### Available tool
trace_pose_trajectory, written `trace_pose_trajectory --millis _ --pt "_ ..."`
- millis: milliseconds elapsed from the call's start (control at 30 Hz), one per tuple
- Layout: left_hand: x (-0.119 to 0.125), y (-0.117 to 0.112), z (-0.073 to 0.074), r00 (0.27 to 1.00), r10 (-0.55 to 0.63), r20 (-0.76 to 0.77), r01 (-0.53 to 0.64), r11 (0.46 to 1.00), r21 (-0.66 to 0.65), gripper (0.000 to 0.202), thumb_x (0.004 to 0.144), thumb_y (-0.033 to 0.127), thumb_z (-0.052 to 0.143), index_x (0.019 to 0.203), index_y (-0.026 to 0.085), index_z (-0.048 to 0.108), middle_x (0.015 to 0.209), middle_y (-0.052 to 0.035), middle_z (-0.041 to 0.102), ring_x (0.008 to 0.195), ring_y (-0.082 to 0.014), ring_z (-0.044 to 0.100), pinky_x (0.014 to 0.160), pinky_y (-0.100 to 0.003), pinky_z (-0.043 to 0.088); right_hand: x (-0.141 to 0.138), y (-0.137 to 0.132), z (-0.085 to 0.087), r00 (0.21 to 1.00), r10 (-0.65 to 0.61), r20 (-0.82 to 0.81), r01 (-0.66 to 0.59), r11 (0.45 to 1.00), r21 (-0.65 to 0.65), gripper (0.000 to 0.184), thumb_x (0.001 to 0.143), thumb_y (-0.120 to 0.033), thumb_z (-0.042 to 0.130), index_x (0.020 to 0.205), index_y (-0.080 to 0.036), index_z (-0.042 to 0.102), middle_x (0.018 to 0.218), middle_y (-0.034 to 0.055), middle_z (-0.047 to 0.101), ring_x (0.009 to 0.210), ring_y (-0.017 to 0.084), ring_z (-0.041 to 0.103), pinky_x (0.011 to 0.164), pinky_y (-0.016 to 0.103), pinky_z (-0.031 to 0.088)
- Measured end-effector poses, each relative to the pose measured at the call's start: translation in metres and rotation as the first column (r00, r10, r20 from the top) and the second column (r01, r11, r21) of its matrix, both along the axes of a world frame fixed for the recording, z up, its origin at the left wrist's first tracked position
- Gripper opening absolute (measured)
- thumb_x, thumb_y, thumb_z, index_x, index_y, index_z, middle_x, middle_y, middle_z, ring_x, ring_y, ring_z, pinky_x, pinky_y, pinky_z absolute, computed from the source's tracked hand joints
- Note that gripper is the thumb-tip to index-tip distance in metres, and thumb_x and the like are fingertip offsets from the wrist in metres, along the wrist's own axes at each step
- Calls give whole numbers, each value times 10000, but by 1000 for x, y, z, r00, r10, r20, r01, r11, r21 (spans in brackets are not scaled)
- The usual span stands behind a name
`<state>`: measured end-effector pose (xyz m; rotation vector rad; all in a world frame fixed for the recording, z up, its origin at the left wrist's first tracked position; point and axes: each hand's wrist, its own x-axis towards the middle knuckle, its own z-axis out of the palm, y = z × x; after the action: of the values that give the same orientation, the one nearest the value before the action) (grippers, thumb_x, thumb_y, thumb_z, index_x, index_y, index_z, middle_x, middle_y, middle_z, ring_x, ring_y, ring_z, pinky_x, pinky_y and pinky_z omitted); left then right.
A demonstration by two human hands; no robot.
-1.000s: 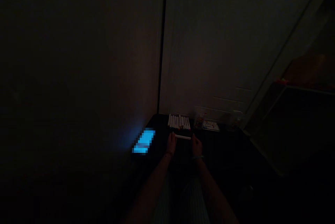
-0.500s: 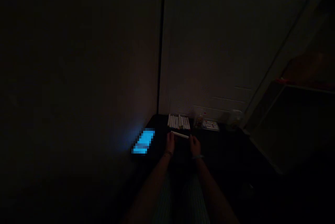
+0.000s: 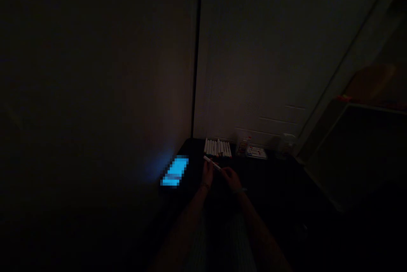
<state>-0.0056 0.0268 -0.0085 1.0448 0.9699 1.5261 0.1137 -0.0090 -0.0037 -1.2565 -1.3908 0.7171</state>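
A slim white marker is held between my two hands above the dark table, slanting down to the right. My left hand is closed around its left part, and the white end sticks out past the fingers. At the other end, the fingers of my right hand pinch the marker; the dim light hides the exact grip. Just beyond my hands, a row of white markers lies side by side at the back of the table.
A glowing blurred screen lies at the table's left edge. Right of the marker row are a small bottle, a flat case and a clear jar. Walls close in behind and to the left. Much is too dark to make out.
The marker has tilted more steeply, and its left end now reaches past my left hand. My right hand has moved left, closer to my left hand, and turned inward.
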Motion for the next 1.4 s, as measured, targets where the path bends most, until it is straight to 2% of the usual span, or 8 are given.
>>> trace_pose_trajectory --millis 167,367,500,667,833,933,1200,1400 --pt "2 -3 4 998 -65 -17 67 991 118 445 715 469 488 1062 191 502 841 -52 610 686 -99 543 626 -209 418 -1 -2 -1 994 38 102 -46 996 83 279 687 -436 513 821 -221 629 686 -1 607 624 145 517 586 241 386" --pt "3 -5 7 990 -144 -5 143 979 147 447 709 411 524 1084 168 516 942 -76 613 813 -143 568 719 -249 436 3 0 -5 957 -76 280 27 985 173 283 737 -390 496 964 -266 612 797 27 604 771 175 498 712 289 391" --pt "3 -8 9 984 -177 22 173 976 132 445 675 354 577 1070 153 538 1037 -82 594 897 -169 559 793 -278 426 4 2 -8 935 -87 344 22 981 191 304 763 -353 482 1042 -273 571 907 28 601 848 175 481 776 309 380" --pt "4 -11 11 964 -266 -25 266 949 167 375 658 305 597 999 151 589 1067 -69 588 993 -188 521 902 -317 369 5 2 -7 926 -162 342 81 967 240 307 768 -299 481 1061 -247 558 973 35 594 897 184 479 807 330 367" --pt "7 -11 7 946 -297 -134 315 938 142 338 618 296 633 922 148 618 965 -65 627 917 -188 554 881 -348 386 10 5 -10 927 -188 324 111 964 240 305 734 -218 502 1028 -239 580 941 39 605 873 182 494 791 316 379" --pt "7 -13 6 919 -334 -207 374 906 198 323 616 279 641 913 154 623 982 -69 613 941 -183 536 894 -340 373 14 8 -14 926 -233 296 160 955 249 318 705 -164 500 1003 -220 594 963 44 600 904 179 490 817 312 371" --pt "8 -14 6 899 -332 -284 409 868 282 284 629 268 640 898 175 640 1030 -77 569 1002 -185 490 927 -336 330 16 13 -20 930 -227 290 154 955 254 286 688 -120 473 912 -210 625 966 46 608 904 172 503 817 314 381" --pt "9 -13 5 896 -290 -337 388 880 273 266 629 286 639 873 180 646 1009 -65 548 975 -179 486 894 -328 349 14 14 -23 929 -205 308 135 963 233 244 715 -175 480 907 -191 630 926 67 617 870 173 533 782 294 405"
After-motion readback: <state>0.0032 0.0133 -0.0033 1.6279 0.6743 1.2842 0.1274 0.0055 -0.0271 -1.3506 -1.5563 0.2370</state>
